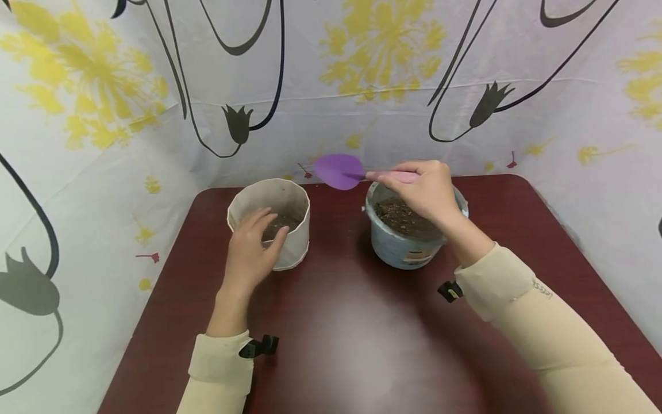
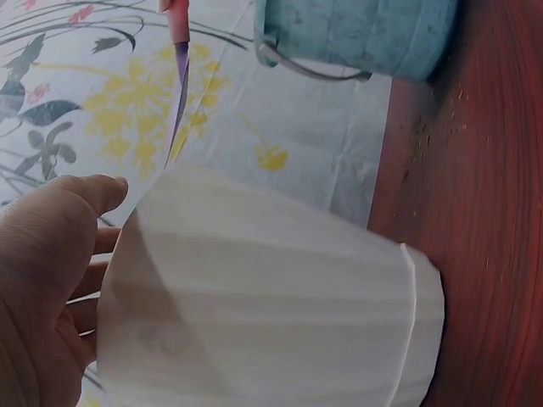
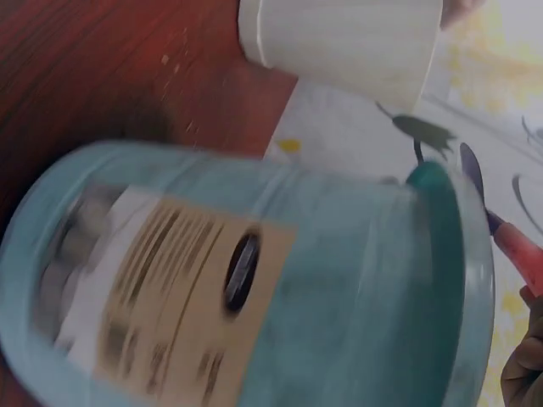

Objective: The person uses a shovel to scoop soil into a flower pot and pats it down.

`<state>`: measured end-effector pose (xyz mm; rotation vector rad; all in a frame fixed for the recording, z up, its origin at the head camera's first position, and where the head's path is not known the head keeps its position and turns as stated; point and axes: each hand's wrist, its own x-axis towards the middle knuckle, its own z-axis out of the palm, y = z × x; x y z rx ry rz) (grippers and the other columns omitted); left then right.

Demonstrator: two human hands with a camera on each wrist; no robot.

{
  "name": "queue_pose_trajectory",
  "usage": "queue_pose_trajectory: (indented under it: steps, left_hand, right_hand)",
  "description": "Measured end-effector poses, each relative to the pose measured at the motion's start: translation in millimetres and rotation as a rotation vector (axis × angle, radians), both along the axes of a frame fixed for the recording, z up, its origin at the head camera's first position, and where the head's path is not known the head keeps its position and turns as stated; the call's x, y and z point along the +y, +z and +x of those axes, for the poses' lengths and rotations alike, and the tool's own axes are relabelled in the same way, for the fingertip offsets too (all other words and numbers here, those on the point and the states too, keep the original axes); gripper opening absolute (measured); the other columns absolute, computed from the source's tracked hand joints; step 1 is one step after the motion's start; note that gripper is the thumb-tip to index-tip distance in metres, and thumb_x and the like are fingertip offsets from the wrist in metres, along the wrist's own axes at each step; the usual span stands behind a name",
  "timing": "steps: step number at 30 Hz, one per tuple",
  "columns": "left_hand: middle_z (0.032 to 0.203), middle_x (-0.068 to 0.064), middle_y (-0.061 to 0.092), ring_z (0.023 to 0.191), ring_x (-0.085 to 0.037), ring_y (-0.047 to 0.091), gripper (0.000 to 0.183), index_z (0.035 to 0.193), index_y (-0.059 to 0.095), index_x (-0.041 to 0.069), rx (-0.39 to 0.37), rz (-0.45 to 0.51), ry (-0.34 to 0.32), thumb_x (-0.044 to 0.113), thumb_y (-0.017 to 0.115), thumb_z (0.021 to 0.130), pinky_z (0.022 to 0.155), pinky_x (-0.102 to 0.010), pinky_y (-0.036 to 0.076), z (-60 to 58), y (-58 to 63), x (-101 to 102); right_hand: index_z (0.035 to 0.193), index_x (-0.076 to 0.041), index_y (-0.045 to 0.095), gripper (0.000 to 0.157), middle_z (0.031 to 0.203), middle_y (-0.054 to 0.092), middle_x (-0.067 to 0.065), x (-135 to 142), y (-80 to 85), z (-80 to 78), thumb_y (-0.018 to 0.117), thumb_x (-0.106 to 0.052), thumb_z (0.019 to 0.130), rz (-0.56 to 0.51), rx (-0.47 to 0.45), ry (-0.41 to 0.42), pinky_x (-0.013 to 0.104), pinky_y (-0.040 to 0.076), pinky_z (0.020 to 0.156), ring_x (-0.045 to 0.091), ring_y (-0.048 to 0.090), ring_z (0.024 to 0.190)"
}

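Observation:
My right hand (image 1: 426, 190) grips the pink handle of a small garden trowel (image 1: 338, 171) above the blue bucket. The trowel's purple blade points left, out past the bucket's rim; no soil shows on it. Dark soil lies inside the blue bucket (image 1: 395, 250), which carries a paper label (image 3: 182, 297). On the left stands a white plant pot (image 1: 297, 247) with some soil at its bottom. My left hand (image 1: 250, 247) is at the pot's near left rim, fingers spread and thumb apart. Whether those fingers touch the rim, I cannot tell.
Both containers stand toward the back of a dark red wooden table (image 1: 331, 333). A patterned cloth (image 1: 310, 75) with yellow flowers hangs behind and along the sides. Loose crumbs (image 2: 450, 119) are scattered on the tabletop near the bucket.

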<state>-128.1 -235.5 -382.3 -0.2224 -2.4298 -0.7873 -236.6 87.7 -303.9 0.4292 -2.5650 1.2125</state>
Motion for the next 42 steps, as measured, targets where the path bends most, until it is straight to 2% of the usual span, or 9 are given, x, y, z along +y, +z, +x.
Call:
queue_pose_trajectory:
  steps: [6,11,15,21,26,28,33,37,42]
  left_hand:
    - [0.128,-0.018,0.067,0.126,-0.037,0.058,0.035,0.117,0.072,-0.004,0.050,0.013,-0.074,0.021,0.074,0.092,0.112,-0.047,0.040,-9.2,-1.5,19.1]
    - [0.127,-0.019,0.067,0.127,-0.036,0.058,0.034,0.116,0.072,-0.004,0.098,0.033,-0.130,0.018,0.076,0.090,0.112,-0.044,0.041,-15.6,-0.6,35.1]
    - [0.127,-0.019,0.067,0.126,-0.036,0.059,0.034,0.115,0.072,-0.004,0.116,0.022,-0.160,0.017,0.077,0.090,0.111,-0.045,0.042,-19.3,1.5,47.7]
    - [0.133,-0.015,0.065,0.128,-0.034,0.057,0.036,0.121,0.071,-0.001,0.060,-0.024,-0.200,0.021,0.074,0.093,0.111,-0.044,0.043,-23.3,4.5,70.3]
    - [0.134,-0.015,0.064,0.128,-0.030,0.058,0.036,0.123,0.070,0.001,0.012,-0.053,-0.255,0.023,0.072,0.095,0.111,-0.042,0.043,-28.4,2.5,93.7]
    - [0.135,-0.014,0.064,0.128,-0.030,0.058,0.037,0.125,0.070,0.002,-0.021,-0.059,-0.268,0.025,0.071,0.095,0.110,-0.042,0.043,-30.2,0.9,103.0]
    - [0.140,-0.012,0.060,0.130,-0.029,0.056,0.043,0.131,0.067,0.004,-0.090,-0.051,-0.279,0.029,0.070,0.096,0.110,-0.043,0.044,-34.9,-3.5,120.8]
    - [0.143,-0.012,0.058,0.131,-0.028,0.055,0.048,0.135,0.064,0.003,-0.109,-0.047,-0.286,0.033,0.069,0.097,0.109,-0.042,0.045,-40.3,-6.8,131.6]
    - [0.142,-0.013,0.058,0.131,-0.027,0.056,0.051,0.136,0.063,0.002,-0.133,-0.062,-0.285,0.036,0.068,0.098,0.108,-0.043,0.046,-44.7,-9.1,142.1]
  right_hand:
    - [0.097,-0.013,0.084,0.034,0.096,0.078,0.005,30.6,-1.6,2.9,0.082,-0.045,0.083,0.034,0.015,-0.055,0.029,0.052,0.084,0.021,0.072,0.100]
    - [0.094,-0.009,0.084,0.033,0.092,0.078,0.008,50.5,-3.7,4.2,0.084,-0.039,0.082,0.039,0.059,-0.092,0.017,0.046,0.075,0.023,0.073,0.096]
    - [0.093,-0.008,0.083,0.030,0.090,0.078,0.009,64.2,-5.0,4.8,0.085,-0.036,0.082,0.060,0.107,-0.102,0.015,0.044,0.072,0.025,0.073,0.092]
    - [0.091,-0.007,0.083,0.028,0.087,0.078,0.010,85.7,0.9,7.6,0.085,-0.033,0.082,0.115,0.153,-0.119,0.014,0.042,0.069,0.028,0.074,0.086]
    - [0.090,-0.008,0.083,0.029,0.086,0.077,0.010,102.9,15.5,15.5,0.083,-0.035,0.083,0.181,0.129,-0.098,0.016,0.042,0.067,0.031,0.073,0.088]
    - [0.088,-0.008,0.083,0.027,0.084,0.077,0.011,108.1,20.2,18.8,0.083,-0.035,0.083,0.235,0.126,-0.081,0.023,0.046,0.067,0.032,0.073,0.085]
    - [0.083,-0.013,0.083,0.020,0.075,0.075,0.006,113.0,20.7,21.8,0.082,-0.032,0.083,0.476,0.153,-0.026,0.047,0.049,0.060,0.032,0.068,0.070]
    - [0.075,-0.013,0.076,0.022,0.064,0.069,0.005,109.3,14.1,24.0,0.081,-0.032,0.083,0.660,0.172,-0.043,0.053,0.047,0.050,0.037,0.062,0.059]
    - [0.055,-0.014,0.052,0.040,0.051,0.051,0.005,99.3,4.9,25.9,0.078,-0.022,0.085,0.823,0.269,-0.036,0.051,0.042,0.038,0.032,0.052,0.045]
